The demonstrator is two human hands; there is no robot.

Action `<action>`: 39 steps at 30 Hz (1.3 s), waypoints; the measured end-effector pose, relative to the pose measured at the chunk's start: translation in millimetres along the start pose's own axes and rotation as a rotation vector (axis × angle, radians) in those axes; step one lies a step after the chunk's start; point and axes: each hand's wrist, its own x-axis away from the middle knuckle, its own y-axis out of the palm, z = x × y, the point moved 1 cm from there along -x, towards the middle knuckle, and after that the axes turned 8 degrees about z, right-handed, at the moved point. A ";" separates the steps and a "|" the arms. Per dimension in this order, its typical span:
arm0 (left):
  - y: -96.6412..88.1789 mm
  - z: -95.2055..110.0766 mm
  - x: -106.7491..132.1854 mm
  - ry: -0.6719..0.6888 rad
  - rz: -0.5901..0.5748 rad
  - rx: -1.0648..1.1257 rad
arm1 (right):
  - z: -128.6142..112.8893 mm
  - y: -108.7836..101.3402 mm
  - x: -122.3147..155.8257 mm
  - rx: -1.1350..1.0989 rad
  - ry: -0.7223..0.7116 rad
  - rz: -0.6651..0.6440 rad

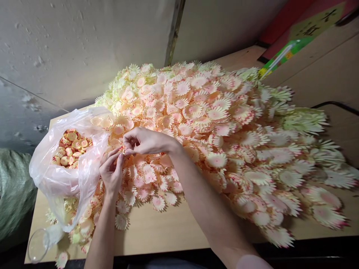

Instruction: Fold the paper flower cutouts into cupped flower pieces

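My left hand (111,170) and my right hand (143,141) meet in front of the plastic bag, fingertips pinched together. Between them is a small flower piece (123,151), yellowish with red; its exact shape is mostly covered by the fingers. Beneath and beyond both hands spreads a big heap of artificial flower petal discs (199,99), cream and pink with fringed edges. Left of my left hand stands an open translucent plastic bag (42,160). Inside it lie many small curled flower pieces (73,144), yellow with red tips.
A wooden table (157,231) carries the heap, with some discs near its front edge. A clear plastic cup (38,245) lies at the front left corner. A green sack (15,194) stands left of the table. At the right are a black cable (336,104) and a red box (303,26).
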 end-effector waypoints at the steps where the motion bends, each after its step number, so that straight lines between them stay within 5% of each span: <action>1: -0.1 0.0 -0.2 -0.002 0.002 -0.003 | -0.2 0.3 -0.2 0.012 0.001 0.000; 28: -1.4 -4.5 -1.8 0.088 -0.021 -0.022 | 1.1 3.8 -1.0 0.038 -0.053 0.034; 39: 0.8 2.2 -0.4 -0.104 0.000 0.094 | -9.6 6.5 3.1 0.061 -0.031 0.070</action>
